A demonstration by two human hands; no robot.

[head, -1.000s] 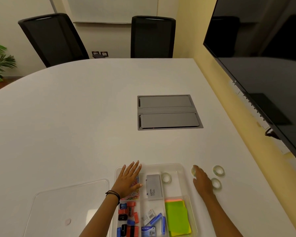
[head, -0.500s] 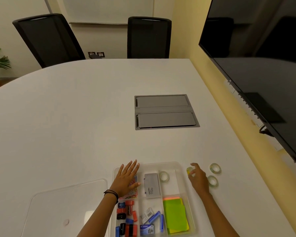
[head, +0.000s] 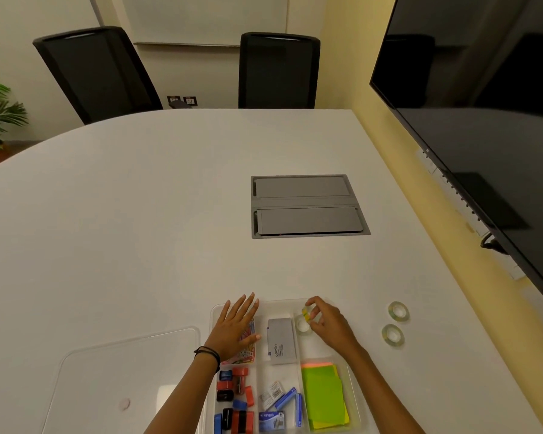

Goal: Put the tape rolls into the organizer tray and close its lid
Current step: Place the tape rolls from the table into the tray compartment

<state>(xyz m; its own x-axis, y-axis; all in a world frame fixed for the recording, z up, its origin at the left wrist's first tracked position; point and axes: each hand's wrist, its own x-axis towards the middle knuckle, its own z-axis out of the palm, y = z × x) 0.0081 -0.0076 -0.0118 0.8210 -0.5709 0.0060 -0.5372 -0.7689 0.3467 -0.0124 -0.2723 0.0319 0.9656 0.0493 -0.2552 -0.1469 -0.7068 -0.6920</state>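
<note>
- My left hand (head: 236, 328) lies flat, fingers spread, on the organizer tray (head: 355, 399) over the paper-clip compartment, holding nothing; I judge it steadies the tray.
- My right hand (head: 328, 324) pinches a tape roll (head: 307, 315) on edge, wrist bent down over the far-right compartment, just above a roll already inside (head: 302, 326).
- Two more rolls (head: 398, 311) wait on the table (head: 138, 230), right of the tray.
- The lid (head: 107, 380) lies off to the left.

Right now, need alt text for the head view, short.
A right hand holds a tape roll over the clear organizer tray, above a roll already inside, while the left hand rests flat on the tray. Two more rolls lie on the white table; the lid lies left.
</note>
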